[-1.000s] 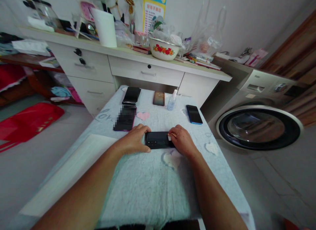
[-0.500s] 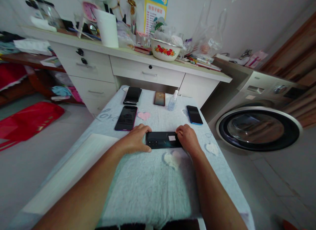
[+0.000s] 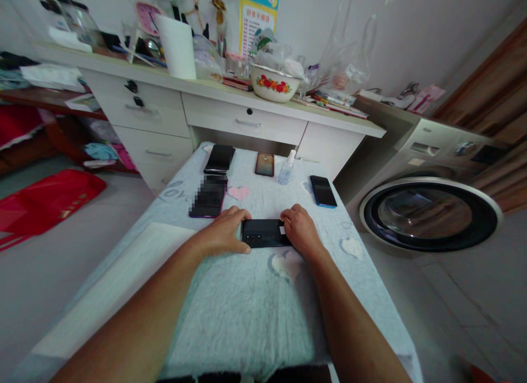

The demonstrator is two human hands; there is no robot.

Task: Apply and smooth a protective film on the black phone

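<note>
A dark smartphone (image 3: 263, 233) lies back up on the cloth-covered table, its camera block toward the left. My left hand (image 3: 225, 230) grips its left end, thumb along the near edge and fingers at the far edge. Over the phone's right part, my right hand (image 3: 302, 228) presses with bent, closed fingers. What those fingers hold, if anything, is too small to make out. The right hand partly covers a pale label (image 3: 282, 230) on the phone's back.
Around them lie a partly pixelated phone (image 3: 212, 197), a stack of dark phones (image 3: 219, 159), a brownish phone (image 3: 264, 164), a blue-edged phone (image 3: 323, 191) and a clear spray bottle (image 3: 287, 169). Behind stands a cluttered desk (image 3: 242, 119); right, a washing machine (image 3: 428, 152).
My right hand has slid left across the phone's back, onto the pale label. My left hand keeps its hold on the left end.
</note>
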